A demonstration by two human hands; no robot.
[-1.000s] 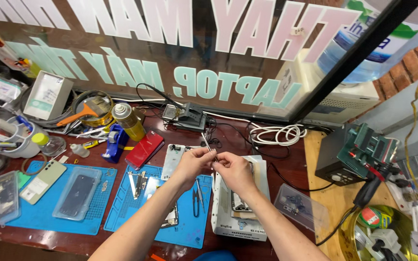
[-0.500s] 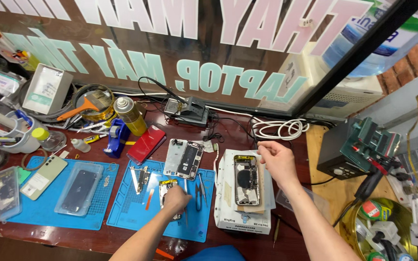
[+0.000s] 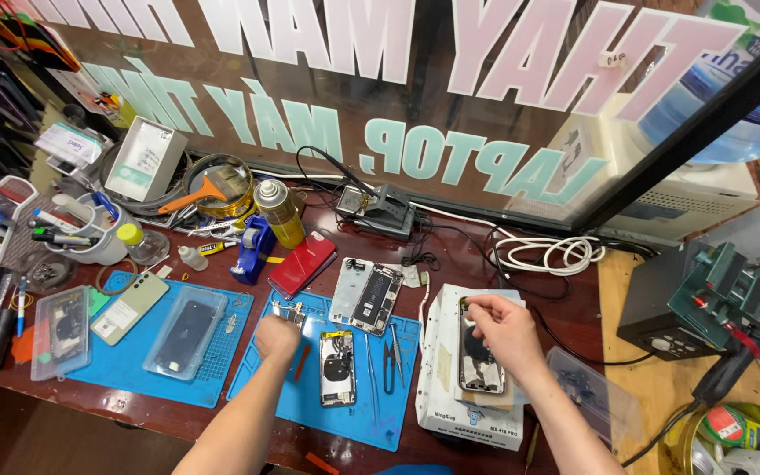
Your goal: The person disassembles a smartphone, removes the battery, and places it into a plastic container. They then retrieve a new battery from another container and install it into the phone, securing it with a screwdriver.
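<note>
My left hand (image 3: 276, 339) rests knuckles-up on the right blue mat (image 3: 371, 418), fingers curled, and a red-handled tool (image 3: 301, 362) sticks out from under it. Just to its right lies an opened phone back (image 3: 338, 368). My right hand (image 3: 507, 332) hovers over an opened phone housing (image 3: 478, 368) that lies on a white box (image 3: 443, 396). Its thumb and forefinger pinch a small part (image 3: 465, 304) at the housing's top left corner. A second opened phone (image 3: 368, 295) lies at the mat's far edge.
Tweezers and cutters (image 3: 387, 361) lie on the right mat. The left blue mat (image 3: 120, 374) holds a cased dark phone (image 3: 185, 332). Behind are a red phone (image 3: 303, 262), a yellow can (image 3: 280, 214), a coiled white cable (image 3: 547, 253) and, at the right, a black device (image 3: 705, 299).
One second ago both hands met above the mat. They have since parted: the left dropped onto the blue mat by the tools, the right went to the phone on the white box.
</note>
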